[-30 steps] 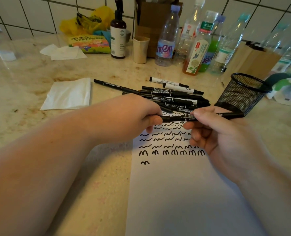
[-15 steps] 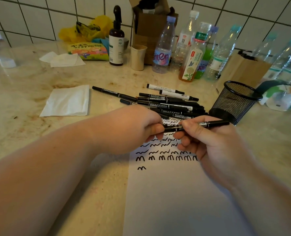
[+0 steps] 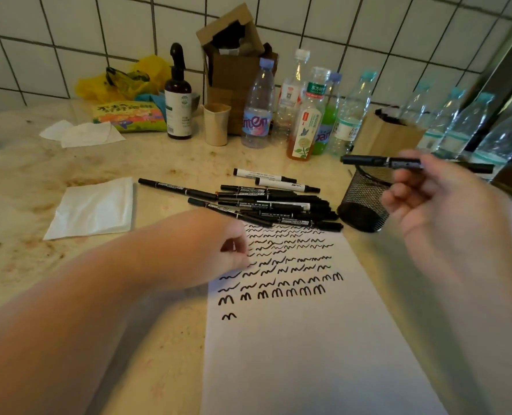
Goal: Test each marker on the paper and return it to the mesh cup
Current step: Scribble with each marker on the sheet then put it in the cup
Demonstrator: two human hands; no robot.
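While the right hand (image 3: 446,211) hangs above the mesh cup (image 3: 364,202), its fingers pinch a black marker (image 3: 410,163) that lies level, long axis running left to right across the cup's rim rather than pointing down into it. To drop in, I'd say it must tip end-down. Well apart, the left hand (image 3: 219,247) rests curled at the paper's (image 3: 308,339) edge, possibly pinching something small, though I cannot tell. Untested markers (image 3: 275,205) lie heaped on the table (image 3: 69,175), nearer the left hand.
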